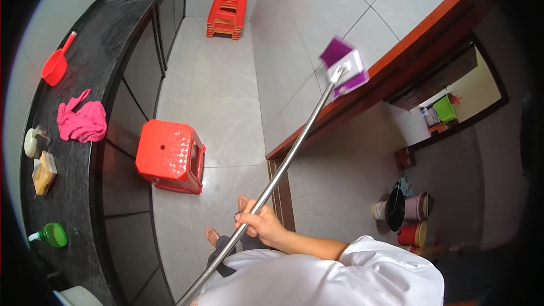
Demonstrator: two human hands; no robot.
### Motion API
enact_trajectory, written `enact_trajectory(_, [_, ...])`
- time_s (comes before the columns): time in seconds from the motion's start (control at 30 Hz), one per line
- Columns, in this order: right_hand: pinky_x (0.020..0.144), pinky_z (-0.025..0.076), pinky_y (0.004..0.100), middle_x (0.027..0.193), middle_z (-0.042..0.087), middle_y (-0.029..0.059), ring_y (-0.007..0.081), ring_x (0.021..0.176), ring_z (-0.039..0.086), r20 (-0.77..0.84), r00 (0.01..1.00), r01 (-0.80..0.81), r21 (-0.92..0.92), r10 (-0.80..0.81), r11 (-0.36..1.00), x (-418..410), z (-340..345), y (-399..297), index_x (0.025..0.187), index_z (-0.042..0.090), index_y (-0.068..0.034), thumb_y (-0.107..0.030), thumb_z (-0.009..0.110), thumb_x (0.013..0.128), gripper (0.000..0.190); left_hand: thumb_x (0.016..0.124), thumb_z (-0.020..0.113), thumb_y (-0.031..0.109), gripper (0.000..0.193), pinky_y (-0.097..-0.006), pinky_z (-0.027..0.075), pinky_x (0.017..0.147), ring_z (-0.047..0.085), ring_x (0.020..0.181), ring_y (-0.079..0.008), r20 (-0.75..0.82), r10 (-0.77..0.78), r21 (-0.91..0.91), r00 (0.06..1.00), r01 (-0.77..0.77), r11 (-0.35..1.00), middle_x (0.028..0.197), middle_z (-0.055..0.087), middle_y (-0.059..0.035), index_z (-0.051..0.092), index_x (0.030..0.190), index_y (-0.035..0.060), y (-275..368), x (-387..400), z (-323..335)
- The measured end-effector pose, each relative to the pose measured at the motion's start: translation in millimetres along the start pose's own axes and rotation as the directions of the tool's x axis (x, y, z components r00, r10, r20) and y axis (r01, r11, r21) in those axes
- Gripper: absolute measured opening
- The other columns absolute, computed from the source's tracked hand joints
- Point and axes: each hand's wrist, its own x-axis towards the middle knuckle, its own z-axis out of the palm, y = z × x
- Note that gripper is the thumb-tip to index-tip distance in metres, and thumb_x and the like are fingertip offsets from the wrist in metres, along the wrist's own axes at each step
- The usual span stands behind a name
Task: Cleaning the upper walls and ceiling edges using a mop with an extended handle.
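Observation:
My right hand (262, 222) is closed around the steel handle of a flat mop (276, 178), in front of my body. The handle slants from the bottom left up to the mop's head (345, 68), which has a white plate and a purple pad. That head is against or close to the tiled wall by the wooden door frame; contact cannot be told. My left hand is out of view. The handle's lower end runs off the bottom edge. A red plastic stool (168, 151) stands on the floor left of my feet.
Along the left runs a black counter (76, 178) with a red scoop (57, 63), a pink cloth (83, 121), a tissue pack (44, 173) and a green bottle (55, 234). Stacked red stools (229, 4) stand ahead. A wooden door frame (382, 66) and several buckets (412, 233) are at right.

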Motion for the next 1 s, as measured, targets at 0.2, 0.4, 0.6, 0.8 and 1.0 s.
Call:
enact_trajectory(0.2, [0.032, 0.021, 0.0197, 0.063, 0.058, 0.0107, 0.0056, 0.035, 0.033, -0.225, 0.936, -0.266, 0.049, 0.27, 0.963, 22.2, -23.9, 54.9, 0.067, 0.047, -0.006, -0.003, 0.059, 0.075, 0.015, 0.064, 0.054, -0.007, 0.015, -0.0272, 0.039, 0.047, 0.047, 0.059, -0.0143, -0.066, -0.053, -0.022, 0.996, 0.052, 0.998, 0.069, 0.054, -0.0044, 0.054, 0.075, 0.0037, -20.2, -36.4, 1.9])
enact_trajectory(0.4, [0.031, 0.022, 0.0203, 0.061, 0.059, 0.0122, 0.0056, 0.036, 0.037, -0.095, 0.995, 0.017, 0.053, -0.012, 0.998, -7.4, 7.7, -34.7, 0.068, 0.045, -0.006, -0.001, 0.06, 0.073, 0.017, 0.064, 0.054, -0.007, 0.016, -0.0275, 0.04, 0.049, 0.049, 0.061, -0.0154, -0.118, -0.087, -0.046, 0.989, 0.082, 0.996, 0.071, 0.056, -0.0056, 0.055, 0.076, 0.0027, -23.0, -45.2, 7.5])
enact_trajectory(0.6, [0.032, 0.026, 0.0188, 0.062, 0.06, 0.0132, 0.0052, 0.036, 0.039, -0.034, 0.991, 0.131, -0.001, -0.131, 0.991, -12.7, 10.9, -38.3, 0.068, 0.045, -0.006, 0.0, 0.059, 0.075, 0.016, 0.064, 0.054, -0.007, 0.018, -0.0284, 0.041, 0.054, 0.051, 0.064, -0.017, -0.088, -0.146, 0.057, 0.985, 0.152, 0.987, 0.074, 0.057, -0.0075, 0.057, 0.08, 0.0012, 1.0, -50.1, 2.7])
enact_trajectory(0.8, [0.03, 0.021, 0.0205, 0.062, 0.058, 0.0115, 0.006, 0.034, 0.034, -0.223, 0.969, -0.102, 0.046, 0.11, 0.994, 45.9, -36.0, 28.2, 0.068, 0.045, -0.007, -0.002, 0.059, 0.072, 0.015, 0.063, 0.055, -0.007, 0.023, -0.0294, 0.043, 0.059, 0.053, 0.068, -0.0187, -0.055, -0.24, 0.169, 0.969, 0.246, 0.955, 0.078, 0.059, -0.0096, 0.058, 0.085, -0.0006, 55.3, -80.8, -3.5])
enact_trajectory(1.0, [0.034, 0.029, 0.0219, 0.065, 0.059, 0.0138, 0.0109, 0.04, 0.044, -0.057, 0.969, -0.231, 0.122, 0.239, 0.965, 1.6, -0.9, 37.3, 0.069, 0.043, -0.007, 0.0, 0.059, 0.074, 0.018, 0.069, 0.055, 0.0, 0.027, -0.0338, 0.044, 0.07, 0.057, 0.077, -0.0246, -0.256, -0.275, 0.152, 0.927, 0.32, 0.935, 0.08, 0.061, -0.0151, 0.058, 0.096, -0.0004, 72.6, -102.0, -31.7])
